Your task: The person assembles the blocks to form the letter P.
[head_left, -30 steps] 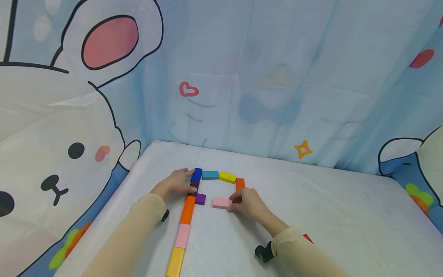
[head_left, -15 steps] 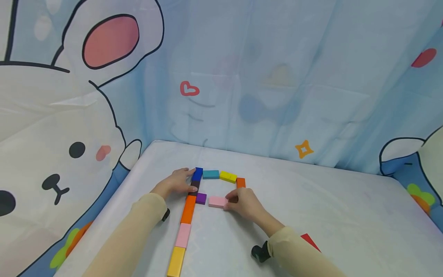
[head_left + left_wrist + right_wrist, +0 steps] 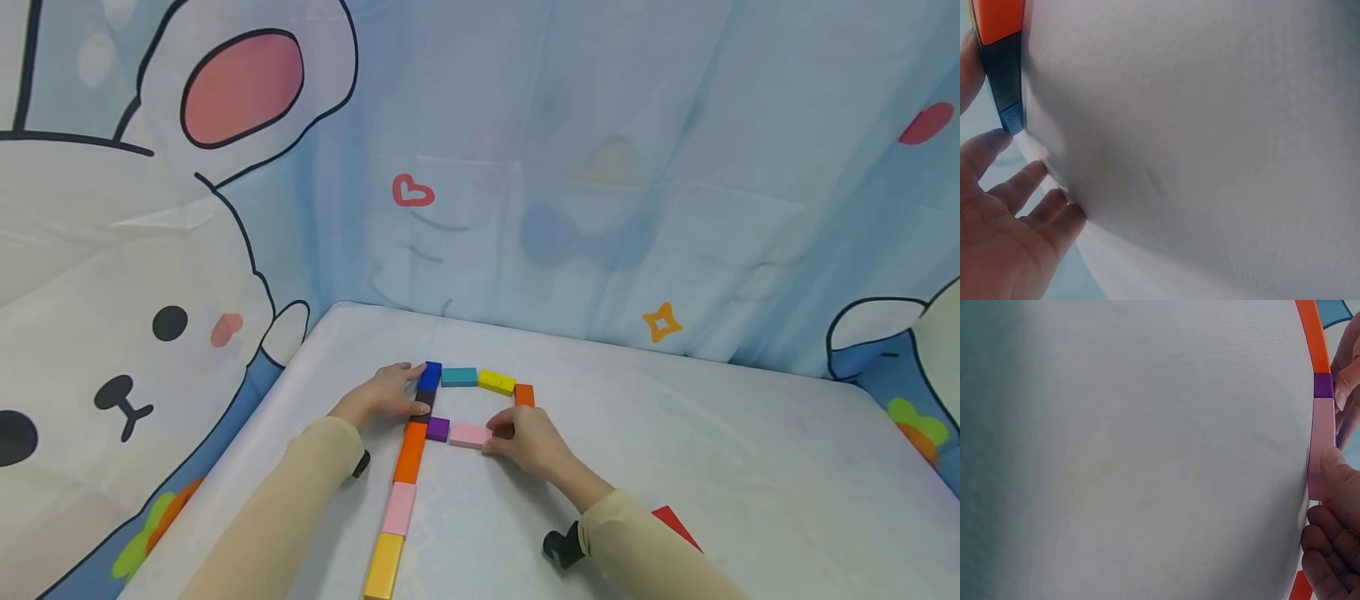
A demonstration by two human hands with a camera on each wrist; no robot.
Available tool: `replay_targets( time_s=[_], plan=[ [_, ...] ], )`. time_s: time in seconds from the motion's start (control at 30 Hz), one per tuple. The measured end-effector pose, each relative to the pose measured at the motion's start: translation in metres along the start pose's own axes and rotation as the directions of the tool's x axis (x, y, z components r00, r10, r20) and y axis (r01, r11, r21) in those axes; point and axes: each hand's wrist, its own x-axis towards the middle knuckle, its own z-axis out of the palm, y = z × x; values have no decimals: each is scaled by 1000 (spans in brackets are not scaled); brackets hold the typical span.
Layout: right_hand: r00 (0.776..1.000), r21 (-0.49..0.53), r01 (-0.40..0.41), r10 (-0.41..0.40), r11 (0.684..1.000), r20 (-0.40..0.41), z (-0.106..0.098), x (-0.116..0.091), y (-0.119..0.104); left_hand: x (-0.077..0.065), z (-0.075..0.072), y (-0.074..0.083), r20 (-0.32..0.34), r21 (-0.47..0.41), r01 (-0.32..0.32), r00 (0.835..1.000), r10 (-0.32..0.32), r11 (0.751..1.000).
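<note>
My right hand (image 3: pixel 531 442) pinches a pink block (image 3: pixel 469 436) at its right end, between thumb and fingers. The block lies flat, its left end close beside a short purple block (image 3: pixel 438 429); in the right wrist view the pink block (image 3: pixel 1322 434) lines up end to end with the purple one. My left hand (image 3: pixel 384 392) rests at the top of a column, fingers spread. Its index fingertip is at the blue block (image 3: pixel 430 376), its thumb against the black block (image 3: pixel 423 403). In the left wrist view the other fingers (image 3: pixel 1054 212) touch the white cloth.
Below in the column run an orange block (image 3: pixel 410 452), a second pink block (image 3: pixel 399 509) and a golden block (image 3: pixel 385 567). Teal (image 3: pixel 459 377), yellow (image 3: pixel 497 382) and orange (image 3: pixel 524 395) blocks curve right from the top. A red block (image 3: pixel 677 528) lies by the right sleeve (image 3: pixel 645 542).
My right hand has slid the pink block left, up near the purple block. The left hand stays at the blue and black blocks.
</note>
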Motion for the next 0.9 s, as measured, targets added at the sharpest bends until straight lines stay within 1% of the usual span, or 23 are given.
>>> replay_targets(
  time_s=[0.27,0.6,0.9],
  plan=[
    [1000,14,-6,6,1000,4,2,2,-2,-1,1,0,1,-7,7,1000,-7,1000],
    [1000,-7,6,-6,1000,16,0,2,-3,-1,-1,1,2,-8,7,1000,-7,1000],
    [1000,-3,15,-15,1000,19,0,3,-3,-2,-2,2,5,-15,3,1000,-3,1000]
  ],
)
